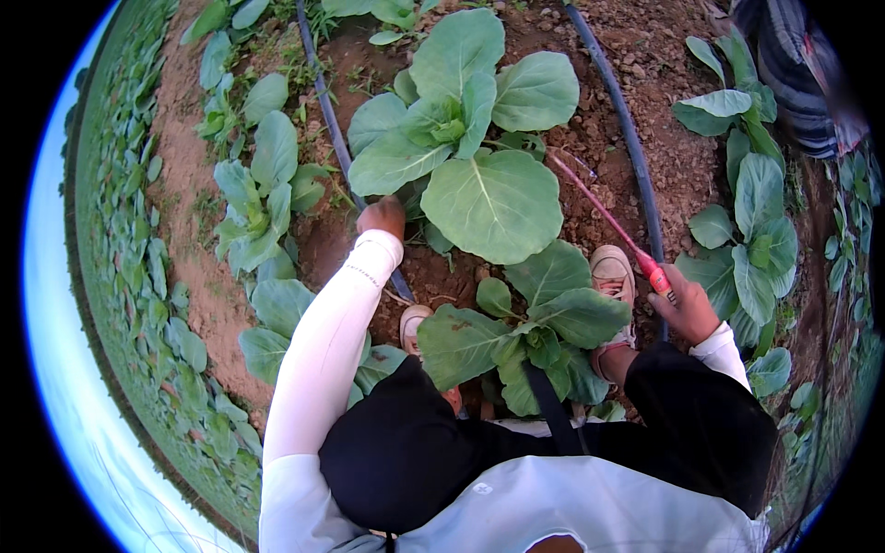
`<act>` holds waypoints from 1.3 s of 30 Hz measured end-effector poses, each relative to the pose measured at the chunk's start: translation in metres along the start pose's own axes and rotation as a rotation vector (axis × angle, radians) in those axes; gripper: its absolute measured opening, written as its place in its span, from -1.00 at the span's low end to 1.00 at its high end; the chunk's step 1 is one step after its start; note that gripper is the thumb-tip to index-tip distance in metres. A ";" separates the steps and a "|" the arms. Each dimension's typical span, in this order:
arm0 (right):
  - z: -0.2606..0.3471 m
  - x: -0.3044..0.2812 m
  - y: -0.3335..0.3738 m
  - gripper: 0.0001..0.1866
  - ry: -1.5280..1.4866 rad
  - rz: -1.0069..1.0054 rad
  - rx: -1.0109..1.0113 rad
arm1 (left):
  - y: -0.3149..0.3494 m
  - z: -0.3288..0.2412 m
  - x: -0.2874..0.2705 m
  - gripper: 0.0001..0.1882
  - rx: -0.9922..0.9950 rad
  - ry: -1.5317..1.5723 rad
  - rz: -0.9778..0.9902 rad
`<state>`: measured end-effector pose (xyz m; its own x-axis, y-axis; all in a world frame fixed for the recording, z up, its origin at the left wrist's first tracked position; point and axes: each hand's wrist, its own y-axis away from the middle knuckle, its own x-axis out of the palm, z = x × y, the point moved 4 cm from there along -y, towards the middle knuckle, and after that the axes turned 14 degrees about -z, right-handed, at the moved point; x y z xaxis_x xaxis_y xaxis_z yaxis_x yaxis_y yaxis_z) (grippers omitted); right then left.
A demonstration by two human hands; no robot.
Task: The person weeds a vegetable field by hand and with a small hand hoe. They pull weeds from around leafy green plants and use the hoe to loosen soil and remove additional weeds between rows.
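Observation:
My right hand [691, 307] is closed around the orange-red handle of a thin red hand tool [608, 217]. Its narrow shaft slants up and left to the base of a large leafy cabbage plant [493, 205], where leaves and soil hide what kind of tip it has. On the plant's left side my left hand [383, 217] is curled low under a leaf edge, beside a drip hose [324, 106]. Its fingers are mostly hidden, and what they grip, if anything, cannot be made out. A second cabbage plant [535, 336] grows between my feet.
Another dark hose [629, 129] runs along the right of the row. Cabbage plants [267, 184] stand on the left, and others [758, 226] on the right. My shoe [612, 272] rests near the second plant. Striped cloth [802, 83] shows at the upper right.

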<state>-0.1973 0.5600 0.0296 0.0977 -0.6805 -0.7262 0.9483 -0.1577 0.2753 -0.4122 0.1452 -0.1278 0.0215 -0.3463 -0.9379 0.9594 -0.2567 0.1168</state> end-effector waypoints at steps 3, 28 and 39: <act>-0.004 0.001 0.008 -0.62 -0.024 0.000 0.045 | 0.004 0.000 -0.005 -0.85 0.070 -0.078 0.041; -0.028 0.053 0.007 -0.73 -0.362 -0.171 0.242 | 0.014 -0.158 -0.031 -0.58 0.262 0.976 0.059; -0.042 0.056 -0.019 -0.76 -0.457 -0.310 0.299 | -0.112 -0.142 -0.168 -0.47 0.256 0.096 -0.051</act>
<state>-0.1970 0.5546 -0.0425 -0.3699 -0.7977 -0.4763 0.7800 -0.5452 0.3072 -0.4831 0.3606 -0.0299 0.0129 -0.2435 -0.9698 0.8579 -0.4956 0.1359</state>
